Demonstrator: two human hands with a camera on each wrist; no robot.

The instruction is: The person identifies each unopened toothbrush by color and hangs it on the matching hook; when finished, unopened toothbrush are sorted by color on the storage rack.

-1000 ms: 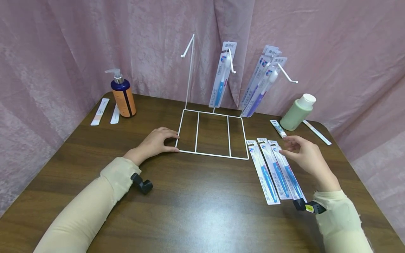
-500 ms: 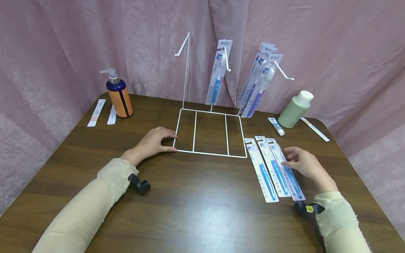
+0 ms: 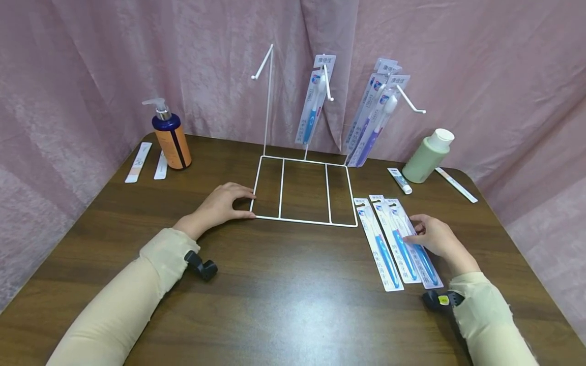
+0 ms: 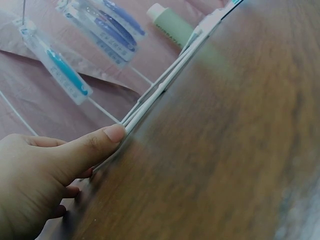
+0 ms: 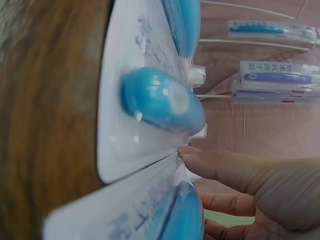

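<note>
My left hand (image 3: pixel 222 203) holds the front left corner of a white wire display rack (image 3: pixel 304 221), its thumb on the front bar and fingers at the side bar. In the left wrist view the thumb (image 4: pixel 102 142) presses the wire. Three packaged toothbrushes with blue handles lie side by side right of the rack. My right hand (image 3: pixel 437 236) grips the rightmost packaged toothbrush (image 3: pixel 426 267) across its width, thumb at its left edge and fingers at its right. The middle pack (image 3: pixel 403 254) and left pack (image 3: pixel 384 259) lie beside it. The right wrist view shows the thumb (image 5: pixel 210 162) where two packs meet.
One blue packaged toothbrush (image 3: pixel 311 119) hangs on the rack's middle hook, several purple ones (image 3: pixel 371 129) on the right hook. An orange pump bottle (image 3: pixel 171 142) and narrow white packets (image 3: pixel 138 162) stand back left. A green bottle (image 3: pixel 426 157) and small tube (image 3: pixel 400 181) are back right.
My right hand has come down and toward me from near the small tube to the rightmost packaged toothbrush, its thumb moving left over the pack. The left hand has stayed at the rack corner.
</note>
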